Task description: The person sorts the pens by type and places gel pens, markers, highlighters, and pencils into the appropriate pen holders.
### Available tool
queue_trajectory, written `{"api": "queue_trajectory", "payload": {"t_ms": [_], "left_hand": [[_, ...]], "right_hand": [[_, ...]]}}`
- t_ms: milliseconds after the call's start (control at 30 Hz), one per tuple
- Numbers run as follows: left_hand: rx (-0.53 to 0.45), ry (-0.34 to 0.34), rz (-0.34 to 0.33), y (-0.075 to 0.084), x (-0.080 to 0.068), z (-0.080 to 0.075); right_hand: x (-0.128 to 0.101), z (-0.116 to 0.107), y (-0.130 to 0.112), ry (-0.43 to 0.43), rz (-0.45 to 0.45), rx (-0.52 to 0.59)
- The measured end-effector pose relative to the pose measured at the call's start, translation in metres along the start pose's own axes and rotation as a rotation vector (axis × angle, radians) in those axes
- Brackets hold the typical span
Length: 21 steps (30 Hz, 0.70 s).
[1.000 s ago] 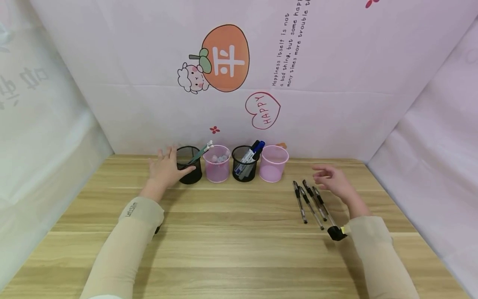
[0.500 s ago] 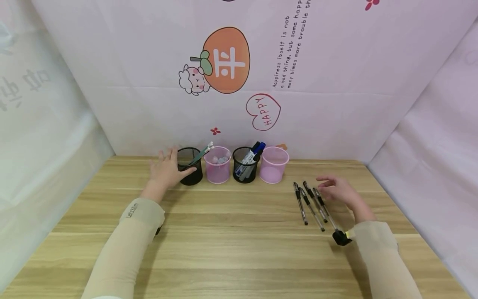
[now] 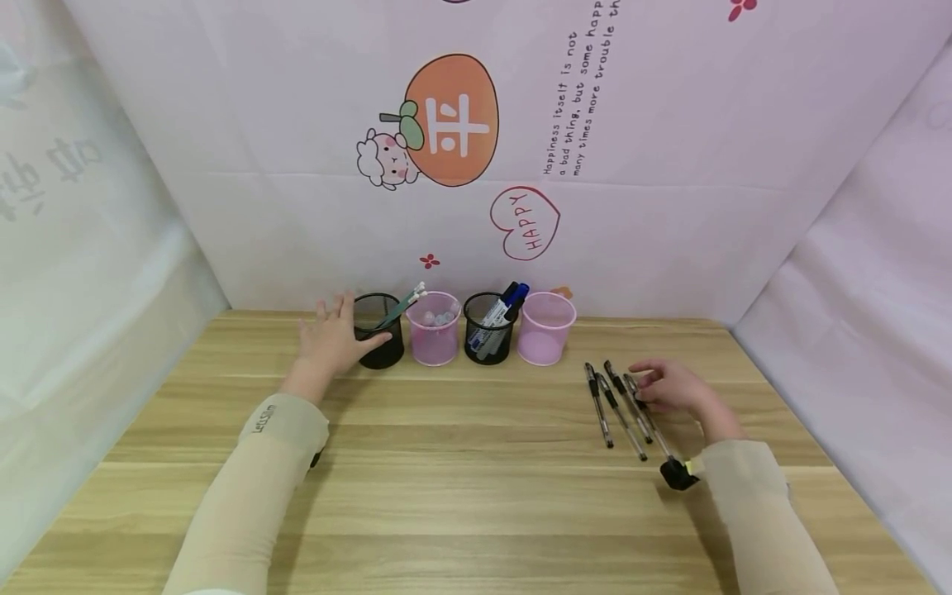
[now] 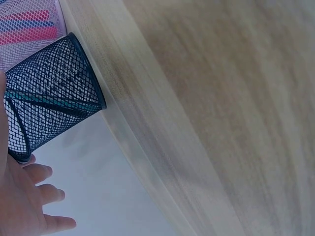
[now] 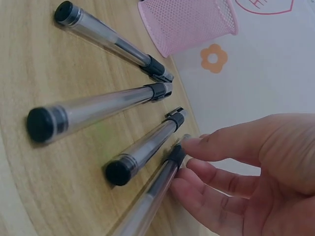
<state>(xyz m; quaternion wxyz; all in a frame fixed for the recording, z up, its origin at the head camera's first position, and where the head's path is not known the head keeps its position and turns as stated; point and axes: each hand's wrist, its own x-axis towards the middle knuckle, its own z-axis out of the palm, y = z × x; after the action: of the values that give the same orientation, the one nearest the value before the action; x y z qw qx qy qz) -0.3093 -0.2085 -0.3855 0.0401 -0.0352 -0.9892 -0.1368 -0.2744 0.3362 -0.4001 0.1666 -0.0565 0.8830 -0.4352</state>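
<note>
My left hand (image 3: 327, 335) rests against the black mesh pen cup (image 3: 383, 351) at the left of the row. Its thumb lies across the cup's front and the other fingers are spread, fairly straight, by its side and rim. Thin green sticks with white ends (image 3: 405, 303) lean in that cup. My right hand (image 3: 669, 388) is at the rightmost of several clear pens with black caps. In the right wrist view, the thumb and fingers pinch this pen (image 5: 152, 196) near its clip end, and it lies along the table beside another pen (image 5: 147, 142).
Right of the black cup stand a pink mesh cup (image 3: 434, 347) with clear round pieces, a black cup (image 3: 487, 351) with blue and black markers (image 3: 498, 314), and another pink cup (image 3: 543, 343). A printed cloth (image 3: 297, 207) hangs just behind the wooden table (image 3: 446, 479).
My right hand has come down onto the rightmost pen, its fingers closing at the clip end. My left hand has kept its place at the black cup.
</note>
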Motion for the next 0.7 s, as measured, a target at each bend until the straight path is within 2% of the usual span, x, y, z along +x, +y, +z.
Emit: {"api": "queue_trajectory", "payload": {"t_ms": [433, 700], "left_hand": [[-0.016, 0.001, -0.01, 0.0, 0.0014, 0.0012], [-0.028, 0.001, -0.01, 0.0001, 0.0005, 0.0015]], "right_hand": [[0.0057, 0.002, -0.0015, -0.009, 0.027, -0.072], [0.0078, 0.0013, -0.0009, -0.007, 0.037, -0.075]]}}
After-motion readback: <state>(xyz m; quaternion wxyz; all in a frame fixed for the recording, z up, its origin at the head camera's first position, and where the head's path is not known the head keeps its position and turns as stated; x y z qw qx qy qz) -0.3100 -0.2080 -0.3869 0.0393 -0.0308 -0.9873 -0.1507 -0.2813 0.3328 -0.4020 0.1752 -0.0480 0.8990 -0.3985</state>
